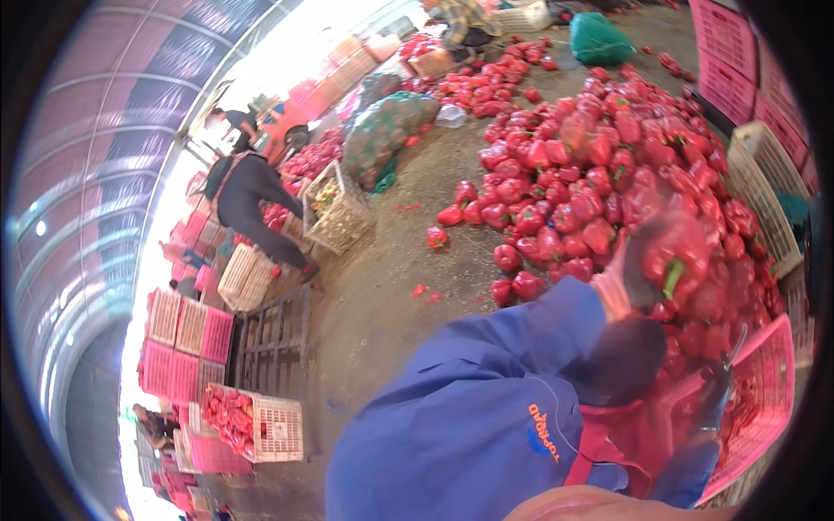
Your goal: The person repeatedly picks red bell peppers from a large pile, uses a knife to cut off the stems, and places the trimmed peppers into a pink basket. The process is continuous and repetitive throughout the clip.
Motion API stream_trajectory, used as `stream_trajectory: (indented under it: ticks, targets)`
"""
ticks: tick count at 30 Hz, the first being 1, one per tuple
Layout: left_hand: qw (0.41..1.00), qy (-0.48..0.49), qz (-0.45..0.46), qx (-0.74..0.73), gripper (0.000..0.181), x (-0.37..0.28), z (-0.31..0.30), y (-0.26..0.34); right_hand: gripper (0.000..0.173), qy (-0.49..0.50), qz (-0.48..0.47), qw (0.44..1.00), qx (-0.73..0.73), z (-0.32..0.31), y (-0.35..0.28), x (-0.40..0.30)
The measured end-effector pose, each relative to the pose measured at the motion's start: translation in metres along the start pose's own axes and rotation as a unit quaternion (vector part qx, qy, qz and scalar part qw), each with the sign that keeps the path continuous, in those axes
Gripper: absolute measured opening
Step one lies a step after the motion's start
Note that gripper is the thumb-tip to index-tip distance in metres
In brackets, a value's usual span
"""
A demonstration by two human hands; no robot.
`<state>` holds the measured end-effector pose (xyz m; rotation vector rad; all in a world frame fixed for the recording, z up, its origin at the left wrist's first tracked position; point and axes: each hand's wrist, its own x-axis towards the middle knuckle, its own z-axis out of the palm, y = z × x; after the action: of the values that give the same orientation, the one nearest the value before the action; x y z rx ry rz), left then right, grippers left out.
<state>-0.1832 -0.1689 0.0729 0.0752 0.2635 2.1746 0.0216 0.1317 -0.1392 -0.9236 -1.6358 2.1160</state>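
Note:
In a dark glove with a pinkish cuff, my left hand (642, 270) grips a large red bell pepper (684, 254) with a green stem, above a big heap of red bell peppers (554, 189). At the lower right, my right hand (720, 378) is a dark blur at the end of a blue sleeve, seemingly around a thin, curved, pale tool (739, 344) whose kind I cannot tell. Beside it is a pink plastic crate (775, 391) with red pieces inside. A crimson cloth or apron hangs below my left forearm.
Pink crates (726, 62) and a tilted cream crate (759, 195) border the heap. Across the concrete floor are net sacks (388, 133), a cream crate with trimmings (348, 221), a dark pallet (273, 345) and stacked crates (189, 325). A co-worker (251, 195) bends over other peppers.

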Motion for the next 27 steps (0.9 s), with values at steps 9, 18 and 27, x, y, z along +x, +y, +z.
stream_trajectory:
  ticks: [9, 18, 27]
  targets:
    - [0.968, 0.085, 0.215, 0.092, 0.049, -0.242, -0.093, 0.146, 0.039, 0.001, -0.059, 0.980, -0.189, -0.006, 0.047, 0.049]
    - [0.890, 0.241, 0.356, 0.152, 0.043, -0.356, -0.218, 0.143, 0.026, -0.005, -0.221, 0.819, -0.530, -0.045, 0.062, 0.092]
    - [0.709, 0.272, 0.399, 0.514, 0.014, -0.301, -0.187, 0.135, 0.019, -0.041, -0.122, 0.818, -0.561, -0.023, 0.041, 0.085]
